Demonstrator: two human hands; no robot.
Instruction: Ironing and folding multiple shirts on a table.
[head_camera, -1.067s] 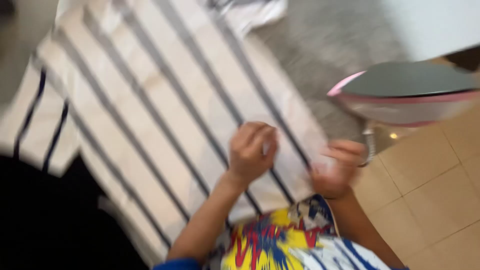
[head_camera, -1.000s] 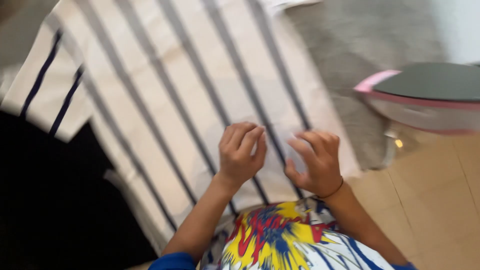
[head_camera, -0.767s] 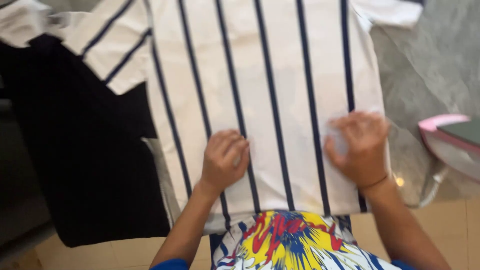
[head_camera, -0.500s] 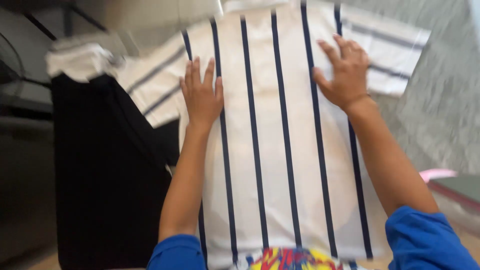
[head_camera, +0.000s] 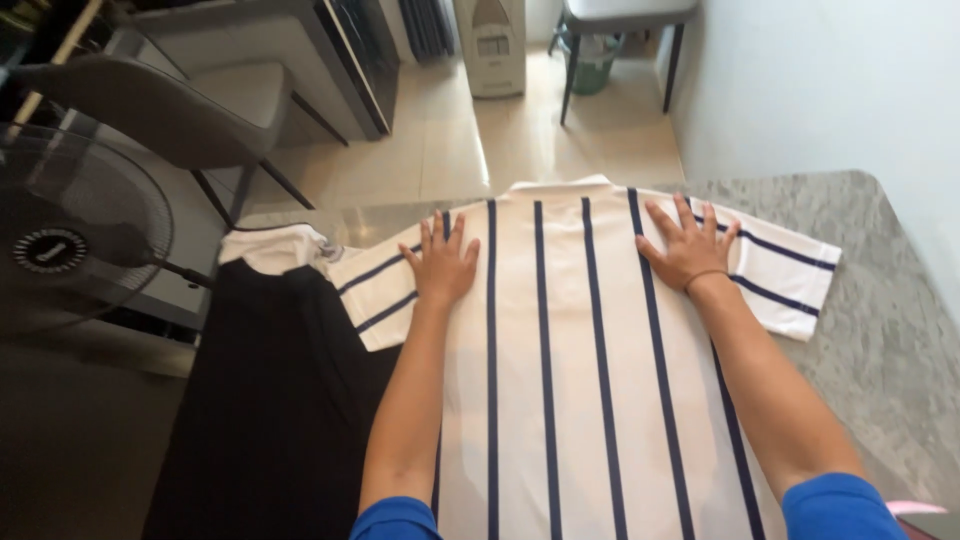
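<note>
**Both palms flat on a striped shirt**

A white short-sleeved shirt with dark vertical stripes (head_camera: 560, 330) lay spread, back up, over a grey speckled ironing surface (head_camera: 870, 300). Its collar pointed to the far edge and its hem ran out of view at the near edge. The left hand (head_camera: 442, 265) rested flat on the shirt's left shoulder, fingers spread and open, grasping nothing. The right hand (head_camera: 688, 245) lay the same way on the right shoulder, palm down, fingers splayed, with a thin dark band at the wrist. Both arms stretched straight out from blue sleeves at the bottom of the view.

The right shirt sleeve lay flat on the surface toward its right edge; the left sleeve reached over the left edge, touching a black cloth (head_camera: 270, 420) that hung beside the shirt. A small white cloth (head_camera: 275, 245) sat at the top of the black one. Beyond the far edge lay a tiled floor (head_camera: 520, 130), with a grey chair (head_camera: 150, 100) and a standing fan (head_camera: 70, 240) to the left, and a white upright appliance (head_camera: 490, 45) farther back.
</note>
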